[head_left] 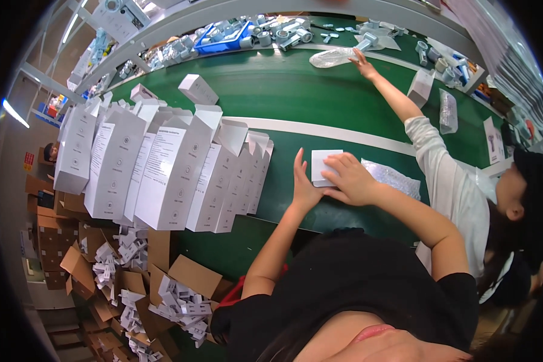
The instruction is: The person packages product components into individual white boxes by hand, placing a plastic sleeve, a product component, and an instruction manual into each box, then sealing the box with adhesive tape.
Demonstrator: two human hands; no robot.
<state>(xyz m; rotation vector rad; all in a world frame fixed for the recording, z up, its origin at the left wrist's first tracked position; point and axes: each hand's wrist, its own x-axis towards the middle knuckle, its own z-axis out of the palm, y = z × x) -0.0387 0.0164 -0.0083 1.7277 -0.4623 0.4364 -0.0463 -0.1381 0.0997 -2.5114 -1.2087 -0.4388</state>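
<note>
A small white box (318,158) stands on the green work surface in front of me, its top face toward me. Over its right part my right hand (355,180) bends its fingers, with the thumb by the near edge. My left hand (308,186) is at the box's left side, fingers stretched upward and thumb toward the near corner. A bubble-wrap bag (395,179) lies just right of the box, partly behind my right wrist. Upright white boxes (169,172) with open flaps stand packed in rows to my left.
Beyond a white rail (326,131) runs a green belt (271,78), with a lying white box (198,89). A co-worker's hand (363,65) touches a clear plastic bag (332,58). A blue tray (223,37) holds grey fittings. Cardboard cartons (193,276) stand lower left.
</note>
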